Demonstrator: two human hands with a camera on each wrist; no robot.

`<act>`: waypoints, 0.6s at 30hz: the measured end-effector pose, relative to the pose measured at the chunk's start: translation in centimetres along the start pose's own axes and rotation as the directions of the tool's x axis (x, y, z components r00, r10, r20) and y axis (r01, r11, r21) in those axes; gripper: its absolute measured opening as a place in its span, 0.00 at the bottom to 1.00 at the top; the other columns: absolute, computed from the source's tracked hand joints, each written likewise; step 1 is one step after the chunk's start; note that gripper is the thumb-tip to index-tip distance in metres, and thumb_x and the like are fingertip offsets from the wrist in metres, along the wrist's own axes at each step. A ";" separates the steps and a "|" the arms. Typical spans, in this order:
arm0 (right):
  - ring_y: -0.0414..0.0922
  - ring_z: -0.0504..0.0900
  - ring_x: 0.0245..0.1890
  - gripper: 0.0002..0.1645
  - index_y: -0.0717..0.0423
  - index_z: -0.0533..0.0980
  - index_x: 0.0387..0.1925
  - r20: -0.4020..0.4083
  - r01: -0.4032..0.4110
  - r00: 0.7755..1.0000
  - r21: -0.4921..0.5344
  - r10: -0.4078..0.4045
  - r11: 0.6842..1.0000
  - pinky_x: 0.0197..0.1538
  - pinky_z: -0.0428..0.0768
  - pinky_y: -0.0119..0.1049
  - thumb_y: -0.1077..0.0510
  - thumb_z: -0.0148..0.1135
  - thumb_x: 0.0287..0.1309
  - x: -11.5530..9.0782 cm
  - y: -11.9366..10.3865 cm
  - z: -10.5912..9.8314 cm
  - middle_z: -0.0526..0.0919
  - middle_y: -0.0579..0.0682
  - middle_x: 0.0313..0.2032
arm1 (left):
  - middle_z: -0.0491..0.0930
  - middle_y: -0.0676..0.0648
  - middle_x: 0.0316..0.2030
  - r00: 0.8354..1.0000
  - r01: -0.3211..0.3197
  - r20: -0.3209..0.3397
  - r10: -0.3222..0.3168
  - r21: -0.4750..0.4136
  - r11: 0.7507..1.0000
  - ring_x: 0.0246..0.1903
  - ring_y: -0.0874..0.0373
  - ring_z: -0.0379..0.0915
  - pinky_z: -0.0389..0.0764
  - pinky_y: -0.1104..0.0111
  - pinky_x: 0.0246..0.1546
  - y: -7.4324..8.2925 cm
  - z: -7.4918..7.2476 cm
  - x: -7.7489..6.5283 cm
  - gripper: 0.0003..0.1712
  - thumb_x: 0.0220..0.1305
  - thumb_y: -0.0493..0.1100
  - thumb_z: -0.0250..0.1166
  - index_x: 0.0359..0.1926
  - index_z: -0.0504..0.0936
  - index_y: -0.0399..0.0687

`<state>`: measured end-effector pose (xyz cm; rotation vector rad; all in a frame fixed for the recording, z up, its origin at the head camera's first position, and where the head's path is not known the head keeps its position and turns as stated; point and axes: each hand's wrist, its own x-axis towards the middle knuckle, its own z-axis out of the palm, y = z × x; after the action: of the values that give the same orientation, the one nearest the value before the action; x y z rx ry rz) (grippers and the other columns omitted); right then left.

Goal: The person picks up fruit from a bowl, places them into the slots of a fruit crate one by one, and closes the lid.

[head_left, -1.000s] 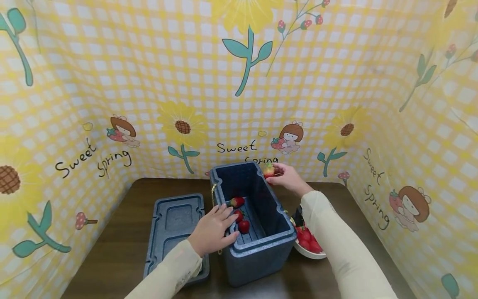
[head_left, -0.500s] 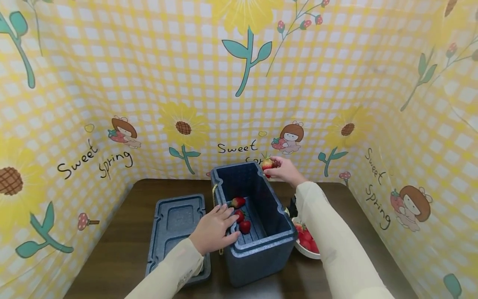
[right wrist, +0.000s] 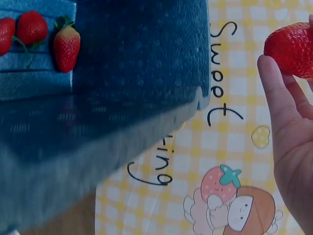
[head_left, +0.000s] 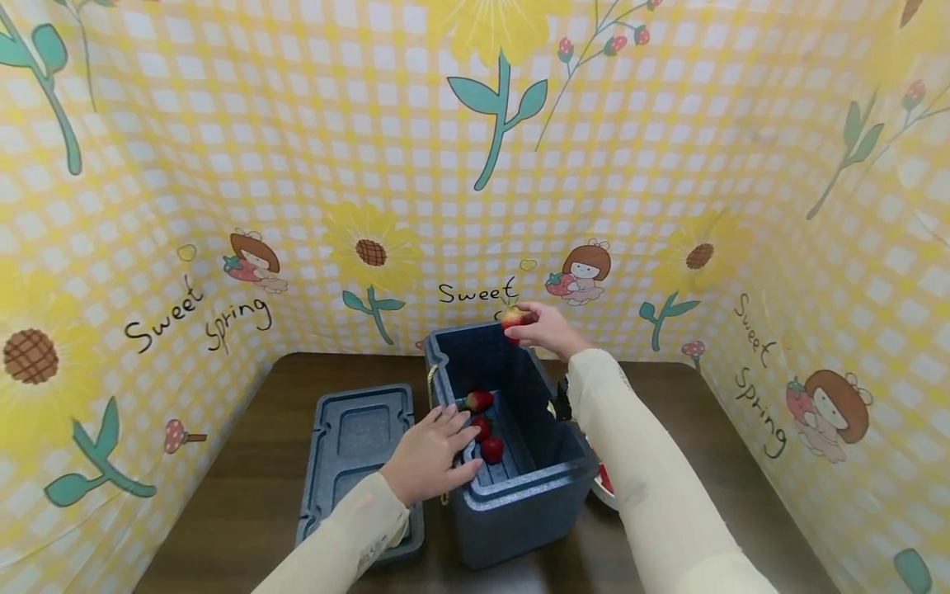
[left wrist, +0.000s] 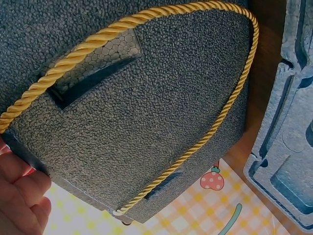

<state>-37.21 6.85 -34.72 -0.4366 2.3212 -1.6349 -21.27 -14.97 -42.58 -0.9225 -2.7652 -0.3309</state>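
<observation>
A dark blue foam box stands uncovered in the middle of the table. My left hand rests on its left rim with the fingers spread over the edge. Over the box's far right corner, my right hand pinches a red strawberry with a pale top between thumb and fingertips. The right wrist view shows that strawberry beyond the box's far end. Three strawberries lie on the ribbed box floor, among them a pale-topped one and a round red one.
The matching box lid lies on the wooden table left of the box. A white bowl of strawberries is mostly hidden behind my right sleeve. A golden rope hangs along the box's side. Patterned cloth surrounds the table.
My right hand has risen and moved left with the strawberry, from beside the far right rim to over the corner. My right sleeve now covers more of the bowl. The left hand stays put.
</observation>
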 end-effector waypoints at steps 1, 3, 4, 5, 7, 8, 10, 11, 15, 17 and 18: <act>0.54 0.79 0.49 0.38 0.67 0.57 0.69 0.004 -0.001 1.000 -0.011 0.001 1.000 0.52 0.78 0.43 0.64 0.61 0.61 0.2 0.0 0.2 0.70 0.68 0.59 | 0.76 0.40 0.58 1.000 -0.002 -0.004 0.002 0.003 1.000 0.62 0.45 0.67 0.62 0.52 0.64 0.0 0.0 0.0 0.28 0.65 0.57 0.55 0.56 0.81 0.43; 0.53 0.79 0.49 0.38 0.67 0.58 0.69 0.017 -0.001 1.000 -0.041 0.002 0.999 0.51 0.79 0.41 0.63 0.62 0.61 0.5 -0.1 0.7 0.71 0.68 0.58 | 0.76 0.40 0.58 1.000 -0.006 -0.009 0.006 0.000 1.000 0.62 0.45 0.67 0.63 0.52 0.63 0.0 -0.1 0.0 0.28 0.65 0.57 0.56 0.55 0.81 0.43; 0.53 0.79 0.49 0.38 0.67 0.58 0.68 0.023 -0.004 1.000 -0.054 0.005 0.999 0.51 0.79 0.40 0.63 0.62 0.61 0.6 -0.2 0.9 0.71 0.67 0.58 | 0.76 0.40 0.57 1.000 -0.006 -0.011 0.006 -0.005 1.000 0.61 0.45 0.68 0.63 0.52 0.63 0.0 -0.1 0.0 0.27 0.64 0.57 0.56 0.55 0.81 0.43; 0.53 0.79 0.49 0.38 0.67 0.59 0.68 0.030 -0.006 1.000 -0.062 0.008 0.998 0.51 0.79 0.40 0.63 0.62 0.60 0.7 -0.2 1.1 0.72 0.67 0.58 | 0.76 0.40 0.57 1.000 -0.004 -0.009 0.004 -0.009 1.000 0.61 0.45 0.68 0.63 0.51 0.63 0.0 -0.2 0.0 0.27 0.64 0.57 0.56 0.55 0.81 0.43; 0.54 0.79 0.50 0.38 0.67 0.59 0.68 0.038 -0.013 0.999 -0.067 0.016 0.998 0.52 0.79 0.40 0.63 0.62 0.60 0.9 -0.1 1.6 0.72 0.67 0.58 | 0.76 0.40 0.58 1.000 0.004 0.003 -0.004 -0.035 0.999 0.62 0.44 0.67 0.64 0.51 0.63 0.1 -0.3 0.0 0.27 0.64 0.57 0.57 0.55 0.81 0.43; 0.55 0.79 0.50 0.37 0.66 0.59 0.68 0.040 -0.015 0.999 -0.073 0.018 0.997 0.53 0.78 0.41 0.63 0.62 0.60 1.0 -0.2 1.9 0.72 0.66 0.59 | 0.75 0.39 0.58 1.000 0.009 0.013 -0.009 -0.050 0.999 0.62 0.44 0.66 0.63 0.50 0.63 0.1 -0.4 0.0 0.27 0.64 0.57 0.57 0.55 0.81 0.43; 0.55 0.79 0.51 0.37 0.65 0.60 0.68 0.042 -0.018 0.999 -0.078 0.021 0.997 0.54 0.77 0.42 0.62 0.63 0.60 1.1 -0.2 2.3 0.72 0.65 0.60 | 0.74 0.39 0.59 0.999 0.024 0.036 -0.021 -0.077 0.997 0.63 0.44 0.65 0.64 0.50 0.62 0.1 -0.5 0.0 0.28 0.64 0.57 0.57 0.56 0.81 0.43; 0.54 0.79 0.51 0.38 0.65 0.60 0.68 0.044 -0.013 0.999 -0.081 0.017 0.997 0.53 0.78 0.41 0.62 0.64 0.60 1.2 -0.2 2.4 0.72 0.65 0.60 | 0.74 0.39 0.60 0.998 0.031 0.049 -0.026 -0.089 0.996 0.63 0.44 0.64 0.64 0.50 0.62 0.1 -0.6 0.0 0.29 0.64 0.58 0.56 0.56 0.80 0.43; 0.51 0.81 0.46 0.38 0.66 0.63 0.66 0.056 0.022 0.998 -0.079 -0.017 0.997 0.50 0.80 0.40 0.60 0.67 0.57 1.7 0.0 3.0 0.75 0.64 0.56 | 0.71 0.39 0.62 0.994 0.066 0.099 -0.052 -0.153 0.986 0.65 0.43 0.61 0.63 0.51 0.63 0.1 -0.9 0.0 0.31 0.65 0.59 0.55 0.59 0.78 0.42; 0.51 0.81 0.45 0.38 0.66 0.63 0.65 0.062 0.030 0.998 -0.073 -0.026 0.997 0.49 0.80 0.39 0.60 0.67 0.56 2.0 0.1 3.3 0.76 0.64 0.54 | 0.70 0.38 0.63 0.991 0.086 0.120 -0.064 -0.186 0.979 0.66 0.43 0.59 0.62 0.51 0.64 0.1 -1.0 0.0 0.31 0.65 0.59 0.55 0.59 0.77 0.42; 0.51 0.81 0.45 0.38 0.66 0.63 0.65 0.064 0.032 0.998 -0.066 -0.028 0.997 0.50 0.80 0.39 0.60 0.67 0.56 2.1 0.2 3.5 0.76 0.63 0.54 | 0.69 0.38 0.63 0.989 0.097 0.130 -0.072 -0.202 0.975 0.67 0.43 0.58 0.61 0.51 0.64 0.1 -1.1 0.0 0.31 0.65 0.59 0.56 0.60 0.77 0.42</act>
<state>-37.80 3.05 -36.14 -0.5316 2.3391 -1.5372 -21.05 -15.21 -41.56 -0.9001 -2.9301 -0.6074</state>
